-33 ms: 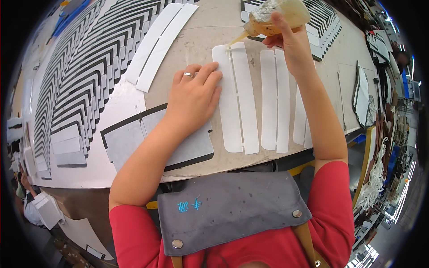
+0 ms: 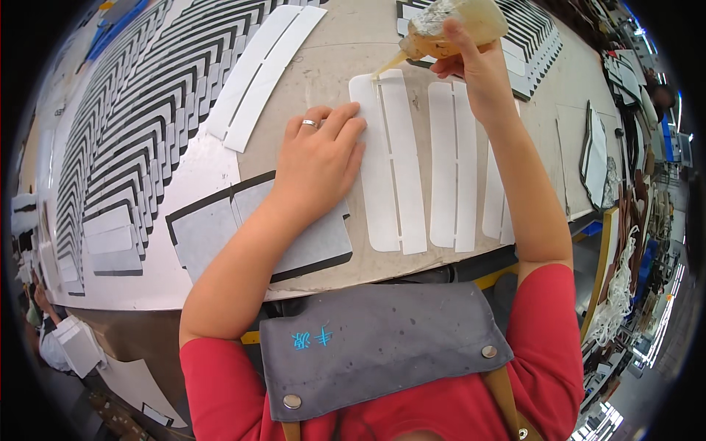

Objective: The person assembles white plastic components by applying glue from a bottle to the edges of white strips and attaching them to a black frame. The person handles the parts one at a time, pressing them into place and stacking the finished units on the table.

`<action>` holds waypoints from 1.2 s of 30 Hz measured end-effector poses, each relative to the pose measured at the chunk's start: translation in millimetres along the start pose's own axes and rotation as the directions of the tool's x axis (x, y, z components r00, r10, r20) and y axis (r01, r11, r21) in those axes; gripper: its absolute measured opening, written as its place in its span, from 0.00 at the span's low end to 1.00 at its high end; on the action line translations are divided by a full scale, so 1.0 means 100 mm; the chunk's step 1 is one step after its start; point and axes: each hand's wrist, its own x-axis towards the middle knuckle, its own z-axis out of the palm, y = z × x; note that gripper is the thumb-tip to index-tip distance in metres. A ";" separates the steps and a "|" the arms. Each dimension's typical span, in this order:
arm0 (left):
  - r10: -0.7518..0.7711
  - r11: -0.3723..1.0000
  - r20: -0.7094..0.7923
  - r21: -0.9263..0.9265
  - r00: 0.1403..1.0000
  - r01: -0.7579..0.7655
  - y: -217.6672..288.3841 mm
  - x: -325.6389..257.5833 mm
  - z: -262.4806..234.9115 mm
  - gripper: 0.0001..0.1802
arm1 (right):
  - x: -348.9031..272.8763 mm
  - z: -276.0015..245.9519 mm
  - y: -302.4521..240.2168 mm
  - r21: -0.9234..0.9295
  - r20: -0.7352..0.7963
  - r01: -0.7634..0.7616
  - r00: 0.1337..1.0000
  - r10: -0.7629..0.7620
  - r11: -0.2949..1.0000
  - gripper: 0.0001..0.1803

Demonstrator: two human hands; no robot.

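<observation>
My right hand is wrapped round a clear squeeze bottle of amber liquid, tipped over to the left. Its narrow nozzle points down at the far end of a long white slotted panel, at the top of the slot. My left hand rests palm down on the table, holding nothing, with its fingertips at the panel's left edge. Just right of that panel lies a second slotted panel. A third panel is partly covered by my right forearm.
Overlapping rows of black-edged grey pieces cover the table's left side. One more white slotted panel lies at the far left of my hands. A black-edged grey piece sits under my left forearm. Another stack stands behind the bottle.
The bottle and my right hand have shifted very slightly to the left. My left hand and the panels have not moved.
</observation>
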 end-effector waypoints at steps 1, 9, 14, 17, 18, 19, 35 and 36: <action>-0.001 1.000 0.002 0.000 1.000 0.001 0.00 0.00 0.00 0.12 | 0.03 0.01 0.02 -0.023 0.000 -0.007 1.000 0.007 1.000 0.31; -0.003 1.000 0.001 -0.001 1.000 0.003 0.00 0.00 0.00 0.12 | -0.07 0.02 -0.01 -0.050 0.053 -0.021 0.998 0.023 0.999 0.32; -0.004 1.000 0.003 -0.007 1.000 0.004 0.01 0.01 0.00 0.13 | -0.26 -0.04 -0.05 -0.031 0.065 -0.081 0.994 0.083 0.996 0.31; -0.006 1.000 0.000 -0.006 1.000 0.006 0.01 0.01 0.02 0.13 | -0.26 -0.01 -0.07 -0.011 0.030 -0.030 0.999 0.030 0.999 0.30; -0.004 1.000 0.003 -0.005 1.000 0.004 0.01 0.01 0.01 0.13 | -0.28 -0.01 -0.08 -0.003 0.060 -0.035 0.998 0.035 0.999 0.29; -0.003 1.000 0.006 -0.004 1.000 0.003 0.01 0.02 0.00 0.13 | -0.30 -0.02 -0.08 0.005 0.091 -0.039 0.995 0.039 0.999 0.29; -0.011 1.000 0.015 0.000 1.000 0.011 0.00 0.01 0.00 0.12 | -0.01 -0.10 0.00 0.102 -0.081 0.055 0.996 -0.047 0.993 0.20; -0.009 1.000 0.015 -0.002 1.000 0.009 0.01 0.01 0.00 0.12 | 0.02 -0.08 0.02 0.093 -0.082 0.059 0.995 -0.051 0.994 0.21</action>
